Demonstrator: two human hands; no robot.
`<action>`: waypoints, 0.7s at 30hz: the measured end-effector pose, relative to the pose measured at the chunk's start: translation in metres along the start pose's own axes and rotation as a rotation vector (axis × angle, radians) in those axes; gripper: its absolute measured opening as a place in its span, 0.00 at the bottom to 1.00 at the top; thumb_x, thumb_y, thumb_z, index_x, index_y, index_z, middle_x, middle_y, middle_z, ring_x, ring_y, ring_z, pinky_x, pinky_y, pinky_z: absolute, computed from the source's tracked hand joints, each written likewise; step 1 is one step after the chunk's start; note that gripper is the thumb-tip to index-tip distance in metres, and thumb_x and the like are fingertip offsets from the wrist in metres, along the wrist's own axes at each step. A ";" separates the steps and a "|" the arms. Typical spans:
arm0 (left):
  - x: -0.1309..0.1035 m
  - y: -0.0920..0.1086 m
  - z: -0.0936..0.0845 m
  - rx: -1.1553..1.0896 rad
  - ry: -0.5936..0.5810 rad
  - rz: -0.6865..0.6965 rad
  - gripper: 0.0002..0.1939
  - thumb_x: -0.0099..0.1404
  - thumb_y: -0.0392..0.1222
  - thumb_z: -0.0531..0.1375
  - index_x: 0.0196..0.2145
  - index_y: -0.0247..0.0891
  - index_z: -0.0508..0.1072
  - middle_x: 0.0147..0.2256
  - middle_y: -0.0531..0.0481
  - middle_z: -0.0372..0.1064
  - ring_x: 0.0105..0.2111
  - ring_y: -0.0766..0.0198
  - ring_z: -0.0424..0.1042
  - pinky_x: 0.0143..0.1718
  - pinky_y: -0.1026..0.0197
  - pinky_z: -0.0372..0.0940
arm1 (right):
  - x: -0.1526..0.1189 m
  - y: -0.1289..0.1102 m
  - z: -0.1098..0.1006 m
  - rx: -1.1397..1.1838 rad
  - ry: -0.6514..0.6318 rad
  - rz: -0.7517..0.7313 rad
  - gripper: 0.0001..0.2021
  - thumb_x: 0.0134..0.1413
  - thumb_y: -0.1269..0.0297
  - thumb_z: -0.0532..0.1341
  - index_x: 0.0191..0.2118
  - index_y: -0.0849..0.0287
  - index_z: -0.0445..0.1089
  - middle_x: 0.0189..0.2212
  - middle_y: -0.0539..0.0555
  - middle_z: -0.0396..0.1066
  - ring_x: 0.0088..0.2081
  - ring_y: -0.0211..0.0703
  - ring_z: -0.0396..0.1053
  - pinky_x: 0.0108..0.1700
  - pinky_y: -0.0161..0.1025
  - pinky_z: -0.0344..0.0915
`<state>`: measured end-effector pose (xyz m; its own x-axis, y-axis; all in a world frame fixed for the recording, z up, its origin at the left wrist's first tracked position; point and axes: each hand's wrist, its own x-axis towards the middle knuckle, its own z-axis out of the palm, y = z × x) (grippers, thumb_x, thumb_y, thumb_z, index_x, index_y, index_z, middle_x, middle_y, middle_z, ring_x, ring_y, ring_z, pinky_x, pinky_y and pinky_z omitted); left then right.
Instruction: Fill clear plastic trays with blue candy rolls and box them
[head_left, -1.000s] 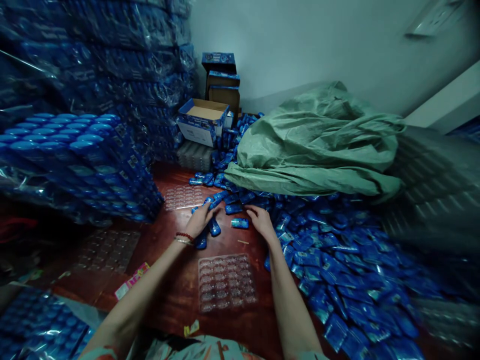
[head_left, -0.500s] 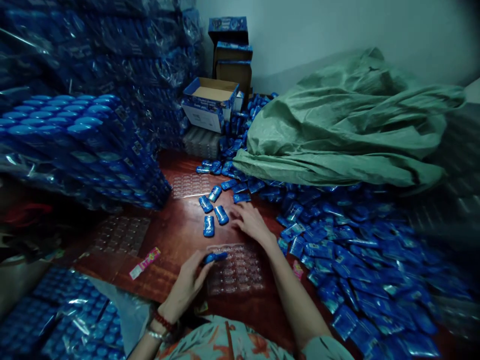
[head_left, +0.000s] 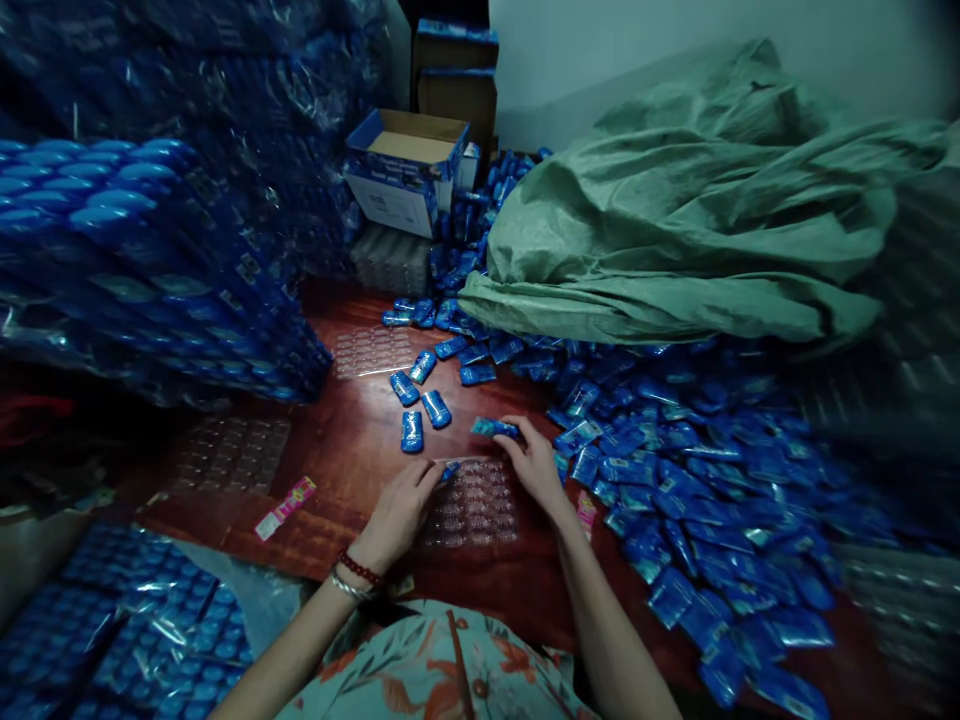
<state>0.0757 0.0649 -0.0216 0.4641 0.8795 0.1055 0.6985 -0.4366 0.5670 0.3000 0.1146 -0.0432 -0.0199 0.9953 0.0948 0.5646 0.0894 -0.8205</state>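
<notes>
My left hand (head_left: 401, 508) is closed on a small blue packet (head_left: 448, 472), mostly hidden by the fingers, at the far left corner of a clear plastic blister tray (head_left: 474, 510). Just beyond the tray's right side, my right hand (head_left: 534, 458) pinches another blue packet (head_left: 495, 428) with a greenish end, held above the table. Several blue packets (head_left: 412, 432) lie loose on the table past my left hand. To the right of my right forearm spreads a large heap of the same packets (head_left: 675, 490).
A green cloth sack (head_left: 675, 230) covers the back of the heap. Stacked blue containers (head_left: 150, 260) rise at the left. Other clear trays (head_left: 371, 352) and a pink strip (head_left: 285, 508) lie on the red-brown table (head_left: 337, 450). An open carton (head_left: 409, 170) stands behind.
My right hand has drawn back from the loose packets and now holds one. My left hand has moved its packet to the tray's far left corner. The view has tilted slightly downward.
</notes>
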 end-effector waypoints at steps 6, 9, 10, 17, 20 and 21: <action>-0.002 -0.004 -0.004 0.134 -0.076 0.044 0.17 0.65 0.28 0.47 0.51 0.36 0.61 0.41 0.44 0.64 0.41 0.61 0.65 0.43 0.58 0.65 | -0.064 0.006 0.019 0.068 0.033 -0.077 0.10 0.60 0.64 0.52 0.46 0.56 0.65 0.41 0.54 0.69 0.44 0.42 0.67 0.48 0.41 0.64; 0.010 0.003 -0.010 0.244 -0.208 0.064 0.14 0.63 0.28 0.48 0.46 0.36 0.63 0.39 0.45 0.64 0.39 0.60 0.64 0.42 0.57 0.64 | -0.080 0.013 0.032 -0.008 0.080 -0.114 0.12 0.61 0.66 0.51 0.49 0.56 0.62 0.43 0.56 0.69 0.46 0.43 0.67 0.49 0.43 0.64; 0.015 0.007 -0.012 0.286 -0.258 0.084 0.14 0.63 0.28 0.49 0.45 0.35 0.63 0.39 0.44 0.64 0.39 0.59 0.64 0.42 0.56 0.64 | -0.082 0.014 0.035 -0.030 0.095 -0.121 0.13 0.60 0.66 0.51 0.50 0.57 0.61 0.44 0.57 0.68 0.46 0.44 0.67 0.48 0.44 0.65; 0.032 0.017 -0.021 0.417 -0.417 0.188 0.13 0.62 0.28 0.49 0.44 0.30 0.65 0.39 0.40 0.64 0.40 0.55 0.63 0.42 0.53 0.63 | -0.075 -0.003 0.017 -0.125 -0.040 -0.200 0.13 0.60 0.72 0.50 0.48 0.56 0.63 0.40 0.55 0.68 0.43 0.42 0.67 0.45 0.40 0.66; 0.028 0.017 -0.020 0.421 -0.396 0.170 0.14 0.61 0.27 0.50 0.44 0.30 0.65 0.40 0.40 0.65 0.41 0.54 0.63 0.44 0.53 0.62 | -0.066 -0.023 0.003 -0.417 -0.171 -0.240 0.18 0.56 0.79 0.48 0.50 0.59 0.62 0.42 0.58 0.67 0.44 0.45 0.65 0.46 0.42 0.65; 0.027 0.017 -0.019 0.425 -0.391 0.164 0.14 0.61 0.27 0.49 0.44 0.29 0.65 0.40 0.40 0.65 0.41 0.54 0.63 0.44 0.53 0.62 | -0.063 -0.032 0.000 -0.522 -0.240 -0.262 0.18 0.55 0.79 0.48 0.49 0.60 0.63 0.41 0.59 0.67 0.43 0.46 0.65 0.46 0.42 0.65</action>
<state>0.0901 0.0850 0.0067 0.6939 0.6945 -0.1900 0.7200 -0.6691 0.1840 0.2833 0.0494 -0.0233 -0.3624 0.9288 0.0769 0.8430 0.3619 -0.3979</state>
